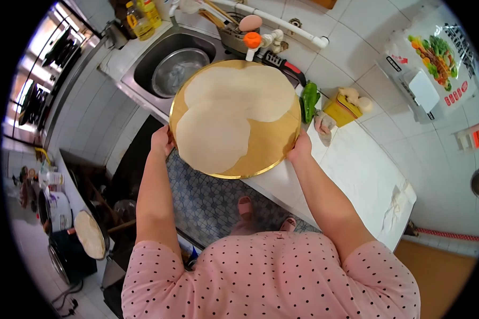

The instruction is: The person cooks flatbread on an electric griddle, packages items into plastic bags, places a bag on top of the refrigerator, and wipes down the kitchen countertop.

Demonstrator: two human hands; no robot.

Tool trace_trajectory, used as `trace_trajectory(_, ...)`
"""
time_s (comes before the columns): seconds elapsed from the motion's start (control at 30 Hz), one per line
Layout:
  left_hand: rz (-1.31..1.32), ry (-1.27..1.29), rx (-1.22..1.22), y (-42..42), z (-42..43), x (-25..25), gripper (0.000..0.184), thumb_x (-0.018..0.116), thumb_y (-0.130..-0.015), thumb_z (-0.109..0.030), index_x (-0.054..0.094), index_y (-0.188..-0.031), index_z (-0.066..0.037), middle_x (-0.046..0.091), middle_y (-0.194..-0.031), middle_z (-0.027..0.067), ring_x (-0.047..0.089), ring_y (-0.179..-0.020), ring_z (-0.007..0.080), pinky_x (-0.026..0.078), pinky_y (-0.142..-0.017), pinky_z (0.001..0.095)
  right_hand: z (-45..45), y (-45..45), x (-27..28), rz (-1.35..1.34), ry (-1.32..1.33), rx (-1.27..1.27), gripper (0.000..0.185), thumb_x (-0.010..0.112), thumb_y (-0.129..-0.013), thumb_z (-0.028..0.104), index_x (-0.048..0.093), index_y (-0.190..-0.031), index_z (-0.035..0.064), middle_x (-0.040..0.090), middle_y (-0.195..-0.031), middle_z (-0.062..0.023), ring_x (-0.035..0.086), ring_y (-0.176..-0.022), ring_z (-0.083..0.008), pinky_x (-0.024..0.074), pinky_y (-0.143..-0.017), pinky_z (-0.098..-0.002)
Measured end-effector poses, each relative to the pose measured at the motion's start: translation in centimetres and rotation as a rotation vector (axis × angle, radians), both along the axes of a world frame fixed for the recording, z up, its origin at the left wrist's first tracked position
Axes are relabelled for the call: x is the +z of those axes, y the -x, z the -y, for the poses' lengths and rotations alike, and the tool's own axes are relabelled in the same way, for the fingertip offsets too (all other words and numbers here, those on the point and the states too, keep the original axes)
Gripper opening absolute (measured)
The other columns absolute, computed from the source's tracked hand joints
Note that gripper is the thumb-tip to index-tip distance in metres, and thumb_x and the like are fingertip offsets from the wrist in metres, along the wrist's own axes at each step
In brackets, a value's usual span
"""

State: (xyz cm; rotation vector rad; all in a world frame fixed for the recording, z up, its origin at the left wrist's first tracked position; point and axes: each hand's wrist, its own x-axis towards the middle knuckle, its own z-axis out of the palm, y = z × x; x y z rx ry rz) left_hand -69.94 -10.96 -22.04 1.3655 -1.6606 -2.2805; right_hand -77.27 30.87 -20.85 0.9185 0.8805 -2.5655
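Note:
Between my two hands is a large round golden tray (274, 139) with a shiny rim. Several thin, pale rounds of rolled dough (213, 139) lie on it and overlap one another. My left hand (163, 140) grips the tray's left edge, with some of its fingers hidden beneath. At the right edge my right hand (300, 147) holds on, its fingers partly out of sight under the tray. The tray is over the front of the counter and covers part of the sink's right side.
A metal basin (167, 80) sits in the sink (138, 72). Green peppers (309, 101) and a yellow box (341, 110) lie on the white counter (351, 170). At left, a pale flat round (90, 235) rests near a dark pot (72, 255). Oil bottles (139, 24) stand behind.

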Motion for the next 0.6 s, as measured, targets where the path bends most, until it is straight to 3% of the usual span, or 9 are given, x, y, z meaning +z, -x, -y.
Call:
trace_trajectory(0.07,0.13,0.18,-0.077,0.7,-0.3,0.8,0.025,0.045,-0.097,-0.025,0.059,-0.103,-0.006,0.063,-0.089,0.001,0.059,-0.079,0.0146,0.047,-0.074,0.0296,0.1,0.2,0.5,-0.003,0.076,-0.018,0.044,0.032,-0.099,0.031,0.049,-0.127,0.002,0.053,-0.13,-0.0124,0.053,-0.114,-0.0292,0.0407,-0.1,-0.0435)
trace_trajectory(0.1,0.118,0.235,-0.04,1.0,0.0,0.3,0.025,0.047,-0.097,-0.021,0.062,-0.096,-0.001,0.062,-0.08,0.0036,0.058,-0.066,0.0133,0.047,-0.06,0.0294,0.5,0.1,1.4,-0.006,0.08,-0.036,0.044,0.031,-0.099,0.031,0.049,-0.127,0.0027,0.053,-0.13,-0.0126,0.053,-0.114,-0.0295,0.0401,-0.1,-0.0441)
trace_trajectory(0.2,0.0,0.309,-0.052,1.2,2.1,-2.1,0.021,0.049,-0.096,-0.019,0.062,-0.097,-0.002,0.063,-0.082,0.0032,0.058,-0.067,0.0145,0.047,-0.061,0.0293,1.1,-0.1,2.3,0.028,0.092,-0.081,0.045,0.03,-0.097,0.031,0.051,-0.126,0.003,0.053,-0.129,-0.0134,0.052,-0.115,-0.0301,0.039,-0.101,-0.045)
trace_trajectory(0.33,-0.048,0.33,-0.009,-1.2,1.9,0.5,0.018,0.053,-0.094,-0.016,0.062,-0.098,0.0,0.064,-0.085,0.0035,0.059,-0.075,0.0143,0.047,-0.067,0.028,1.4,-0.8,2.3,0.092,0.006,-0.131,0.045,0.037,-0.094,0.033,0.05,-0.125,0.003,0.053,-0.129,-0.0161,0.05,-0.117,-0.0332,0.0375,-0.102,-0.0468)
trace_trajectory(0.47,-0.055,0.347,0.006,-6.4,1.6,0.8,0.02,0.051,-0.095,-0.015,0.062,-0.099,0.001,0.064,-0.088,0.0042,0.06,-0.077,0.0149,0.047,-0.073,0.0285,0.1,-2.3,-0.9,0.009,0.118,-0.042,0.041,0.037,-0.094,0.031,0.056,-0.116,0.0023,0.06,-0.118,-0.0149,0.055,-0.109,-0.0317,0.042,-0.097,-0.0445)
trace_trajectory(0.5,-0.052,0.36,-0.024,-7.9,2.1,-0.3,0.02,0.051,-0.095,-0.015,0.062,-0.1,0.001,0.064,-0.088,0.005,0.06,-0.08,0.0152,0.047,-0.074,0.0291,0.4,-3.7,2.5,0.038,0.09,-0.052,0.041,0.037,-0.094,0.031,0.057,-0.114,0.0023,0.062,-0.115,-0.0143,0.057,-0.106,-0.0309,0.0428,-0.097,-0.0437)
trace_trajectory(0.6,-0.071,0.346,-0.02,-11.9,-0.1,-0.4,0.019,0.054,-0.095,-0.016,0.063,-0.099,0.0,0.067,-0.102,0.009,0.063,-0.093,0.0181,0.048,-0.084,0.0294,-0.9,-6.1,2.2,0.069,0.063,-0.062,0.043,0.036,-0.094,0.032,0.056,-0.117,0.0022,0.061,-0.117,-0.0149,0.056,-0.109,-0.0303,0.0424,-0.098,-0.0437)
